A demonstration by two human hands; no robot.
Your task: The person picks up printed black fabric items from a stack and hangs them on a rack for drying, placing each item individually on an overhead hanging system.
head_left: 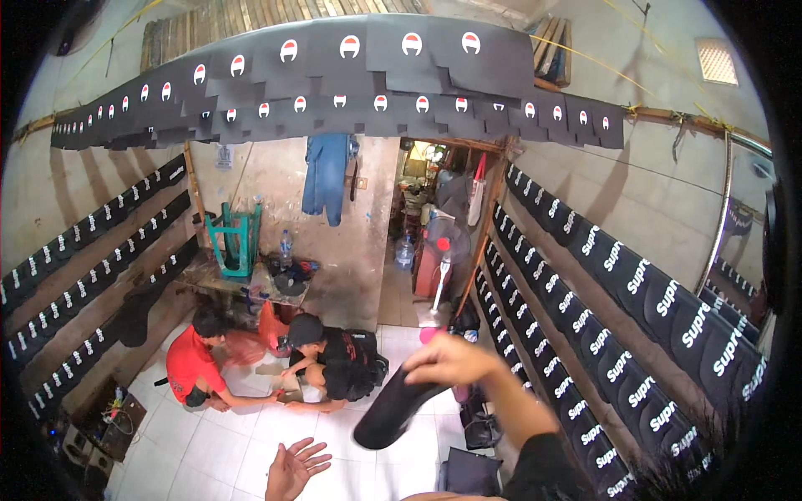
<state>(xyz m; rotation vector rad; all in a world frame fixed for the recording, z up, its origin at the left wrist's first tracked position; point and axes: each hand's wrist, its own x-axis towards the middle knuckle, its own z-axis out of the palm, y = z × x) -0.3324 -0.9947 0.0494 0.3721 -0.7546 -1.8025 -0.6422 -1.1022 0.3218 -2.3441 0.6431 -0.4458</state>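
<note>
The right hand [451, 361] is in front of the fan [443, 245], on the wearer's side of it. Its thumb and fingers are closed together on the upper end of a black piece [397, 422], gripping it. That piece hangs slantwise in the air, above the floor tiles [347, 430], nearer than the fan and a little to its left; its edges are blurred, and whether it is cloth or something stiffer I cannot tell.

The left hand [296, 469] is also nearer than the fan and well to its left, palm up, with the fingers spread and nothing in them.

Two people squat to the left of the fan: one in a red shirt [188, 355], the other in a black cap [307, 330]. Their hands meet around a brown sheet [288, 380].

Farther left of the fan, a green stool [230, 242] stands on a table, and blue denim clothing [326, 175] hangs on the wall. Rows of black printed panels [585, 326] run to the right of the fan; more panels, with red and white prints, hang above it.
</note>
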